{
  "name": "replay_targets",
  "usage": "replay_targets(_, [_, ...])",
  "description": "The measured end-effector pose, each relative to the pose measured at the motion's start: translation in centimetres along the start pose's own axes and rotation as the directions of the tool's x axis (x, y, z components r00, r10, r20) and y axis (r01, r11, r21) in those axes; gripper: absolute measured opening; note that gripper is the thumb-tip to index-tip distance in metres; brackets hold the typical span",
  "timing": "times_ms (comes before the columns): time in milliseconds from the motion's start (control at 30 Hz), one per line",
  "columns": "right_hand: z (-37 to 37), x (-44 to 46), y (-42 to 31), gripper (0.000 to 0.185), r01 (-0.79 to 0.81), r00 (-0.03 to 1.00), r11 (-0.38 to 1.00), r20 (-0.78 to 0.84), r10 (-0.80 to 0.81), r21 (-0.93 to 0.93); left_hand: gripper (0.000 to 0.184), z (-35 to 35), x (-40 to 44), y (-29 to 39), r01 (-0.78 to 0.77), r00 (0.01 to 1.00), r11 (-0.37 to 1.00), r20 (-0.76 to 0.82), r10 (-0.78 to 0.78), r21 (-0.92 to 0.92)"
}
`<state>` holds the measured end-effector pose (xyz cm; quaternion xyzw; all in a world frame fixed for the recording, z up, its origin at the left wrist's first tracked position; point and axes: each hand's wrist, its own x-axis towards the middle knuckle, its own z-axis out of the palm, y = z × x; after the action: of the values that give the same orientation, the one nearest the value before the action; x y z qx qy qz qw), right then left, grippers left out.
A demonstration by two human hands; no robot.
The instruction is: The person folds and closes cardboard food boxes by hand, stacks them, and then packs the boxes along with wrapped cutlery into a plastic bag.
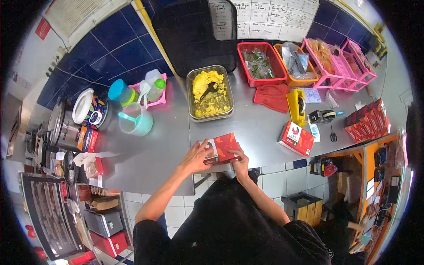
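A red and white printed box [224,146] lies at the front edge of the steel table, between my two hands. My left hand [196,157] holds its left side, fingers over the white end of the top. The right side of the box is gripped by my right hand [240,162], with the thumb and fingers at its near corner. Behind the box stands a glass container [191,95] of yellow food [206,83] with a black scoop [209,91] in it. A similar red box [297,138] lies to the right.
At the left are a measuring jug [143,124], a blue-lidded tub [118,91] and a patterned pot [98,110]. A red basket [265,81], a yellow tape dispenser [294,108], scissors [333,134], pink racks [340,68] and a row of red boxes [369,121] stand at the right.
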<state>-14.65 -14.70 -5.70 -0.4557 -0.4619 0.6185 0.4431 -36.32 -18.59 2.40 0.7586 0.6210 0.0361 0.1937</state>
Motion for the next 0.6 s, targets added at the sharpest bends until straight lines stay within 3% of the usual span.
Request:
replay_targets(100, [-0.4, -0.6, -0.5, 0.045, -0.007, 0.997, 0.994, -0.070, 0.015, 0.105, 0.053, 0.3, 0.1, -0.2, -0.014, 1.000, 0.999, 0.007, 0.013, 0.035])
replay_targets(233, [-0.3, -0.9, -0.3, 0.042, -0.018, 0.992, 0.996, -0.126, 0.029, 0.086, 0.047, -0.1, 0.4, -0.4, -0.027, 0.999, 0.999, 0.033, 0.026, 0.026])
replay_targets(333, [-0.9, -1.3, -0.6, 0.037, 0.009, 0.992, 1.000, -0.124, -0.011, -0.015, 0.056, 0.7, 0.8, -1.4, -0.091, 0.996, 0.993, 0.017, 0.090, 0.070])
replay_targets(367, [-1.2, -2.0, -1.3, 0.035, 0.176, 0.963, 0.923, -0.134, -0.233, -0.342, 0.056, 0.8, 0.7, -1.4, -0.067, 0.998, 0.996, 0.011, 0.066, 0.065])
replay_targets(400, [-1.4, -2.7, -2.8, 0.034, 0.311, 0.893, 0.716, -0.065, -0.446, -0.625, 0.056, 0.5, 1.0, -1.1, -0.070, 0.997, 0.995, 0.024, 0.069, 0.068])
replay_targets(433, [-1.9, -3.6, -4.5, 0.033, 0.409, 0.886, 0.544, 0.178, -0.428, -0.732, 0.056, 0.3, 1.1, -1.0, -0.077, 0.997, 0.994, 0.037, 0.075, 0.071])
replay_targets(467, [-1.6, -4.2, -4.8, 0.033, 0.414, 0.887, 0.542, 0.192, -0.420, -0.731, 0.056, 0.1, 1.0, -1.0, -0.064, 0.997, 0.996, 0.035, 0.061, 0.063])
replay_targets(533, [-0.5, -5.2, -5.0, 0.039, 0.607, 0.793, 0.507, 0.512, -0.331, -0.612, 0.055, -0.1, 1.4, -0.8, -0.083, 0.996, 0.994, 0.031, 0.081, 0.068])
replay_targets(600, [0.1, -5.2, -4.1, 0.043, 0.638, 0.768, 0.420, 0.576, -0.281, -0.645, 0.056, -0.2, 1.4, -0.7, -0.085, 0.996, 0.993, 0.018, 0.084, 0.082])
